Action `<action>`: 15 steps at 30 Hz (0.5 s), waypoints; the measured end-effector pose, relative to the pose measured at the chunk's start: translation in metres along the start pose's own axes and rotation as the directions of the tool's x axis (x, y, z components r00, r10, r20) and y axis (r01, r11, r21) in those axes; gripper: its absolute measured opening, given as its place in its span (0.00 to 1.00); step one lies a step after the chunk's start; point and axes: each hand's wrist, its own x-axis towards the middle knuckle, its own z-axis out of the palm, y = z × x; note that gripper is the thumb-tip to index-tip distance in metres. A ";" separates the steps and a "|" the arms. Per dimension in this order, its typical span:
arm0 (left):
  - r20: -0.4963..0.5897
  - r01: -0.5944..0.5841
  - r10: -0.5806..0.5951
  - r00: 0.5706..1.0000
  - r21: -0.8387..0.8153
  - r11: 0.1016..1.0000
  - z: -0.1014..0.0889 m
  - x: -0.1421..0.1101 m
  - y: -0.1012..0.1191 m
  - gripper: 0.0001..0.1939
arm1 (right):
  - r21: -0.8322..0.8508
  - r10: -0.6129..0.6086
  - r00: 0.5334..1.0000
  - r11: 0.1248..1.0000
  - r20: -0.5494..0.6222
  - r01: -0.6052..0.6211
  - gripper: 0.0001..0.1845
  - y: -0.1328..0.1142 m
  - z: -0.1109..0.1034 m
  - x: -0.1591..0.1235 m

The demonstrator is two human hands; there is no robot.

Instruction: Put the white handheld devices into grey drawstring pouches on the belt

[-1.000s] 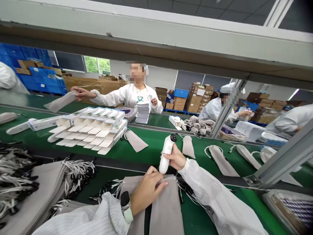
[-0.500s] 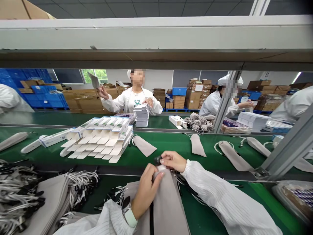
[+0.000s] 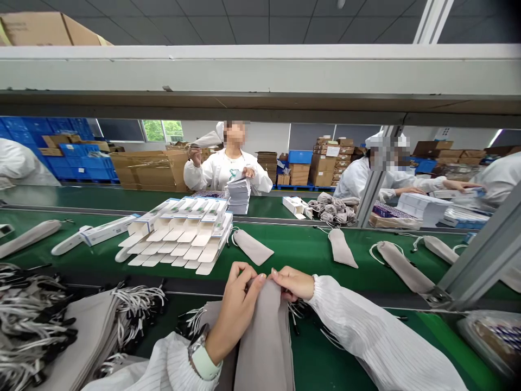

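Note:
In front of me a grey drawstring pouch (image 3: 262,331) hangs down from my fingertips, over a pile of similar pouches. My left hand (image 3: 240,304) pinches its upper edge between thumb and fingers. Right beside it, my right hand (image 3: 292,282) grips the same edge with the thumb on top. The black cord stopper is not visible at the pouch top. At the left lies a stack of grey pouches (image 3: 87,331) with white cords and black stoppers.
Beyond the hands, a green conveyor belt (image 3: 301,250) carries stacked open white boxes (image 3: 183,228) and several spaced pouches. A slanted metal post (image 3: 472,271) stands at the right. Co-workers in white sit across, one near a paper stack (image 3: 237,198). A shelf beam (image 3: 260,70) spans overhead.
My fingers have shifted along the pouch's top edge, and the black stopper seen between them is hidden now. Belt items appear further right. The co-worker opposite has moved the raised pouch rightward.

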 end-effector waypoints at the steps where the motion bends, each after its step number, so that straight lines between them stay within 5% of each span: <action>1: 0.005 0.018 -0.018 1.000 0.022 1.000 -0.004 0.003 0.000 0.13 | -0.075 -0.064 0.993 0.996 -0.098 0.057 0.34 -0.002 -0.002 -0.001; 2: 0.039 0.051 -0.053 0.998 0.044 0.998 -0.009 0.005 0.002 0.13 | -0.180 -0.161 0.961 0.976 -0.226 0.121 0.32 -0.004 -0.007 -0.003; 4: 0.226 0.149 -0.162 0.961 0.073 0.986 -0.020 0.006 0.008 0.14 | -0.437 -0.387 0.791 0.883 -0.475 0.170 0.26 -0.006 -0.024 -0.007; 6: 0.481 0.215 -0.218 0.849 0.062 0.975 -0.030 0.001 0.022 0.17 | -0.594 -0.515 0.610 0.799 -0.602 0.088 0.22 -0.006 -0.048 -0.011; 7: 0.581 0.229 -0.202 0.789 0.028 0.973 -0.034 -0.003 0.031 0.19 | -0.612 -0.531 0.553 0.789 -0.642 0.046 0.22 -0.005 -0.059 -0.012; 9: 0.634 0.257 -0.136 0.761 -0.102 0.961 -0.039 -0.013 0.048 0.20 | -0.538 -0.476 0.518 0.842 -0.711 0.036 0.23 -0.005 -0.075 -0.014; 10: 0.642 0.303 -0.120 0.757 -0.184 0.935 -0.040 -0.018 0.055 0.20 | -0.442 -0.406 0.551 0.894 -0.729 0.074 0.24 -0.006 -0.077 -0.015; 12: 0.568 0.353 -0.109 0.816 -0.339 0.872 -0.041 -0.024 0.063 0.19 | -0.175 -0.240 0.750 0.970 -0.617 0.166 0.25 -0.010 -0.066 -0.016; 14: 0.394 0.281 -0.097 0.914 -0.441 0.852 -0.040 -0.025 0.062 0.18 | 0.059 -0.160 0.963 0.982 -0.218 0.177 0.24 -0.016 -0.037 -0.017; 15: 0.300 0.218 -0.081 0.950 -0.457 0.862 -0.038 -0.024 0.060 0.17 | 0.129 -0.166 0.986 0.978 -0.009 0.165 0.25 -0.019 -0.019 -0.018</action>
